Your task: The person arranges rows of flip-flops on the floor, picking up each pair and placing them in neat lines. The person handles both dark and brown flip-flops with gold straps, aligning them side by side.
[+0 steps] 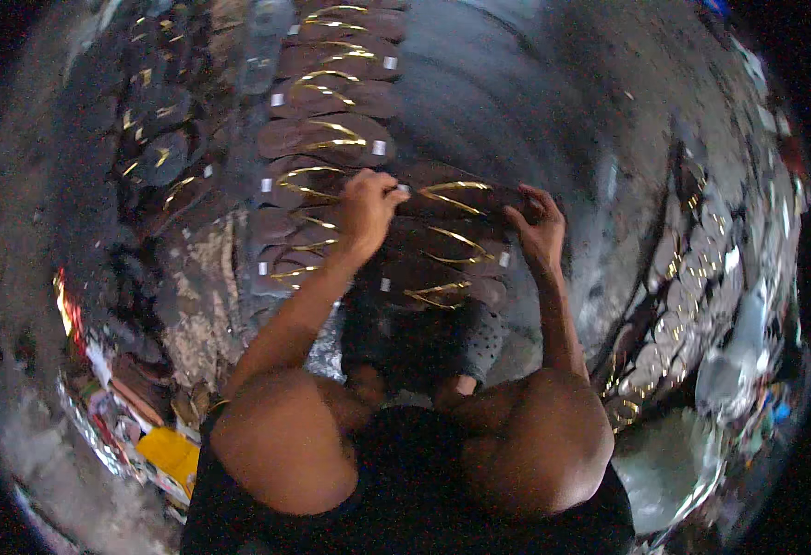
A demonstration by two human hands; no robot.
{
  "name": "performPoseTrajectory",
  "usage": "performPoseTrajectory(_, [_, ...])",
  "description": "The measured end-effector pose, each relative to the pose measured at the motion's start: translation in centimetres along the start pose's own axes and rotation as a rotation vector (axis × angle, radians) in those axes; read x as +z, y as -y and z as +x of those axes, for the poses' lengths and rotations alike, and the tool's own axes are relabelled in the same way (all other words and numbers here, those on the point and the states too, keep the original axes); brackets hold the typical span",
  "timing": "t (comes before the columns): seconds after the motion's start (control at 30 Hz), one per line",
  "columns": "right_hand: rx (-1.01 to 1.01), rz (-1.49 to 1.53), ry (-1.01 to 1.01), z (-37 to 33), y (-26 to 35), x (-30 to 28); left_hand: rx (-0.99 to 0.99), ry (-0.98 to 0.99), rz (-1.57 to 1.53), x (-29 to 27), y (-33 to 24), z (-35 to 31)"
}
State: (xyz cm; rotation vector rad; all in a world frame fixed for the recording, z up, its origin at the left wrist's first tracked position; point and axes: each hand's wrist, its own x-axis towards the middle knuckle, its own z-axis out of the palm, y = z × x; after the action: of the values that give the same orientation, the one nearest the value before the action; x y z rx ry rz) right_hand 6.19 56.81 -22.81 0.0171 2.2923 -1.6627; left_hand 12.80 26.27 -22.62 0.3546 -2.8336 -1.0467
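Dark brown flip-flops with gold straps lie in rows on the floor in front of me. My left hand (pixel 368 211) pinches a small white label (pixel 403 189) at the left end of a flip-flop (pixel 461 178) in the right-hand row. At its other end, my right hand (pixel 540 227) is held with thumb and forefinger apart; whether it touches the sole is unclear. Nearer to me in the same row is another flip-flop (pixel 442 250) with a white label at its right end. A long column of labelled flip-flops (pixel 318 139) stretches away on the left.
More flip-flops (pixel 160 153) lie at the far left, and a curved row of gold-strapped ones (pixel 692 287) runs along the right. A yellow piece (pixel 167 455) sits among scraps at lower left. Clear plastic (pixel 731 375) lies at right. My feet are close to the nearest flip-flops.
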Motion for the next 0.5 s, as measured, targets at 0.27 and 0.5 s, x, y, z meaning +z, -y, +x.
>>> performPoseTrajectory(0.27, [-0.222, -0.927, -0.269, -1.1, -2.2, -0.8, 0.035, -0.064, -0.134, 1.5, -0.1, -0.8])
performPoseTrajectory(0.5, [-0.218, -0.78, -0.501, -1.1, -4.5, -5.5, -0.084, -0.225, -0.386, -12.4, 3.7, 0.3])
